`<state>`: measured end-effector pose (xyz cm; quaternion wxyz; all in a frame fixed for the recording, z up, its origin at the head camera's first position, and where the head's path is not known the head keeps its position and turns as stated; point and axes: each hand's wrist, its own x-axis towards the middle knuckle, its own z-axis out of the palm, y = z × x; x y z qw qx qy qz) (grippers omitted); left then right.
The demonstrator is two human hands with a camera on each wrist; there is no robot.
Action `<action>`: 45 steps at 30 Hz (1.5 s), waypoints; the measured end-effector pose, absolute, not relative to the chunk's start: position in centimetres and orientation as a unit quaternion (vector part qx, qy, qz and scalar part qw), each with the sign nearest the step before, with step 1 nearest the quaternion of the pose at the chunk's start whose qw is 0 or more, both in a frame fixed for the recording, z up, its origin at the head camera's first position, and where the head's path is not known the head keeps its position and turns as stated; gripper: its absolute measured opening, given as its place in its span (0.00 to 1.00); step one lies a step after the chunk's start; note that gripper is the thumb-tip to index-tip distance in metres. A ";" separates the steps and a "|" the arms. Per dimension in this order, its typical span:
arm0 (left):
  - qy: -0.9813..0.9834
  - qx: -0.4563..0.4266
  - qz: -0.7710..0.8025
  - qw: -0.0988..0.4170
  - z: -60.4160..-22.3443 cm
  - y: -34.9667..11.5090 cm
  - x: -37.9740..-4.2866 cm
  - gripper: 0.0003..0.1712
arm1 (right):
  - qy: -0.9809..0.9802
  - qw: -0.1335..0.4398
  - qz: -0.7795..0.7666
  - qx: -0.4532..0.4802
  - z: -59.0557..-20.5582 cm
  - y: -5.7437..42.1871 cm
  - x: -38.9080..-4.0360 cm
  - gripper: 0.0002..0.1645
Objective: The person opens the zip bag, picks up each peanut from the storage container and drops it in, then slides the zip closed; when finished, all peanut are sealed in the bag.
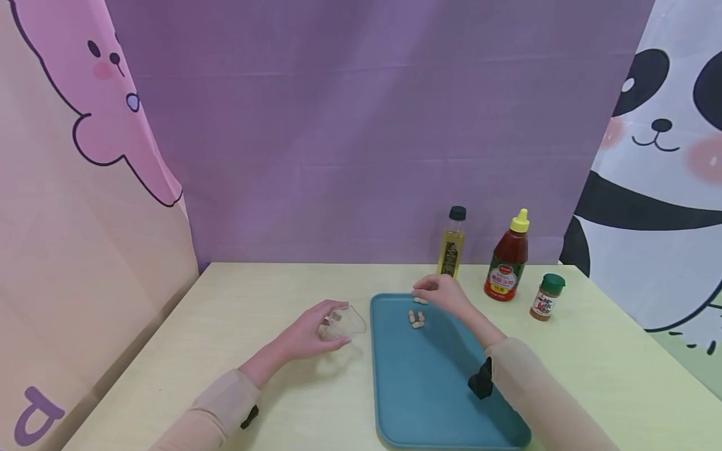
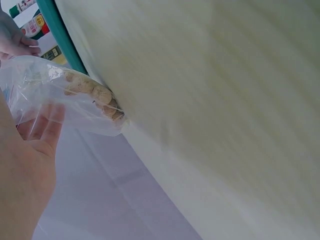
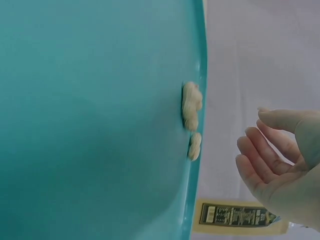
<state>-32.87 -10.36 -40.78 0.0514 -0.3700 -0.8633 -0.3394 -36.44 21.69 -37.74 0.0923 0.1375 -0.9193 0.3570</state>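
Observation:
My left hand [image 1: 312, 332] holds a clear plastic bag [image 1: 346, 323] between thumb and fingers, just left of a blue tray [image 1: 451, 388]. In the left wrist view, several peanuts [image 2: 95, 94] lie at the bottom of the bag. Over the tray's far edge hovers my right hand [image 1: 442, 292], its fingers loosely bent. Nothing shows between those fingers in the right wrist view. Peanuts in their shells [image 1: 420, 300] lie below that hand along the tray's far rim. A small cluster of further peanuts [image 1: 417, 321] sits slightly nearer on the tray.
Behind the tray stands an oil bottle [image 1: 452, 244] with a black cap. To its right are a red sauce bottle [image 1: 505, 263] with a yellow nozzle and a small green-lidded spice jar [image 1: 546, 300]. A purple curtain [image 1: 338, 138] hangs behind the pale table [image 1: 169, 369].

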 end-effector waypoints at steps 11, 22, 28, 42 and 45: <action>-0.863 -0.370 -0.339 0.056 -41.0 -10.5 -33.1 0.37 | -0.933 0.053 0.319 0.159 -38.4 22.8 -38.1 0.16; -0.862 -0.371 -0.342 0.045 -40.9 -10.4 -32.9 0.37 | -0.946 0.012 0.270 0.181 -39.1 23.0 -38.0 0.14; -0.863 -0.370 -0.342 0.042 -40.8 -10.4 -32.9 0.37 | -0.943 0.006 0.278 0.183 -39.0 23.2 -38.1 0.11; -0.862 -0.375 -0.335 0.055 -40.9 -10.6 -33.0 0.36 | -0.950 0.007 0.277 0.146 -39.7 23.5 -38.2 0.15; -0.863 -0.375 -0.333 0.057 -40.9 -10.6 -33.0 0.36 | -0.953 -0.005 0.272 0.136 -39.8 23.6 -38.2 0.14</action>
